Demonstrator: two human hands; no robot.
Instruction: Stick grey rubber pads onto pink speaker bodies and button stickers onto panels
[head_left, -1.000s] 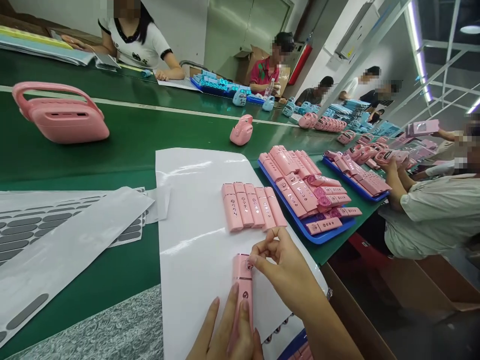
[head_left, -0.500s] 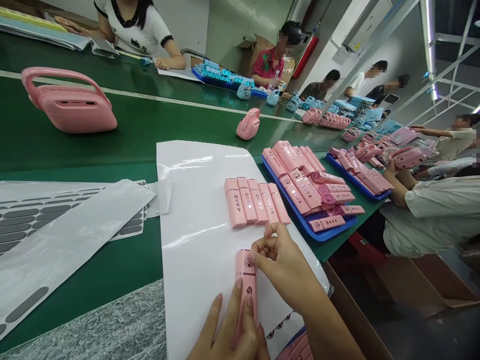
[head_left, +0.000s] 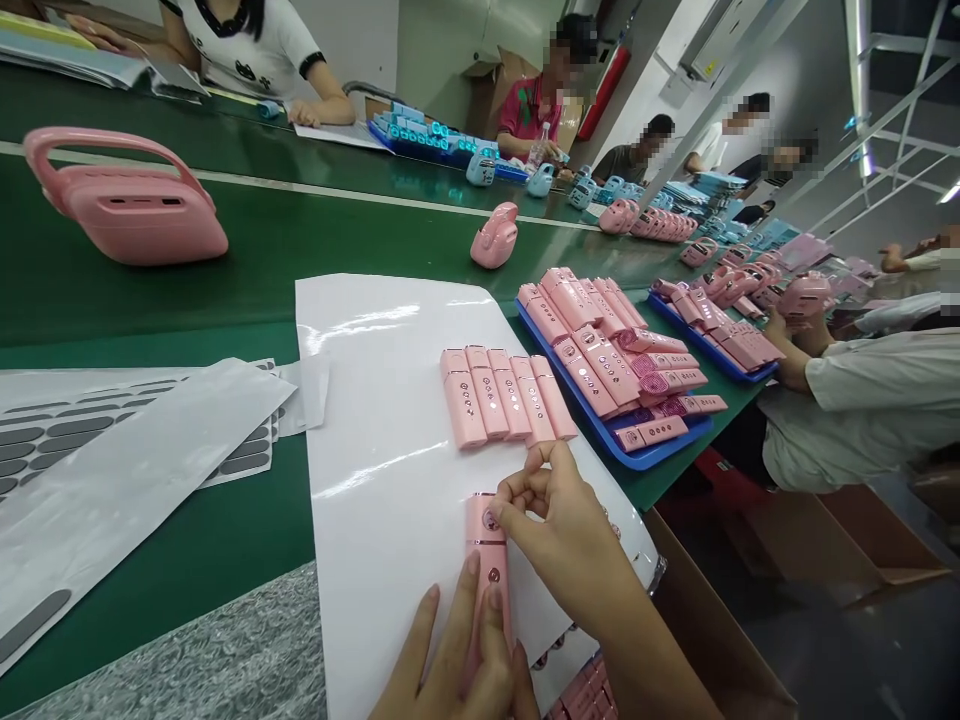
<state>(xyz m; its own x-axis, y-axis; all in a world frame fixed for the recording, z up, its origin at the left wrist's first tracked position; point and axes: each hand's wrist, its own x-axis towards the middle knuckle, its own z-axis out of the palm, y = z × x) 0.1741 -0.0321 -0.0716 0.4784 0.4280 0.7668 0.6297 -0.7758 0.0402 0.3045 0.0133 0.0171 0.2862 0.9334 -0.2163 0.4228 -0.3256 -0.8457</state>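
Observation:
My left hand (head_left: pixel 454 655) grips a slim pink device (head_left: pixel 486 548) that lies on a white glossy sheet (head_left: pixel 375 440); the fingers wrap its lower part. Curled in a pinch, my right hand (head_left: pixel 559 525) has its fingertips pressed on the device's top end. What the pinch holds, if anything, is too small to see. Just beyond my hands lies a row of several like pink devices (head_left: pixel 506 395), side by side on the sheet.
A blue tray (head_left: pixel 592 425) piled with pink devices sits to the right, a second one (head_left: pixel 712 345) beyond it. Sheets of grey oval stickers (head_left: pixel 67 440) lie at left. A pink handled case (head_left: pixel 124 205) and a small pink gadget (head_left: pixel 495 238) stand on the green belt. Other people work at the far and right sides.
My hands and the pink device keep their pose; only the view has shifted slightly.

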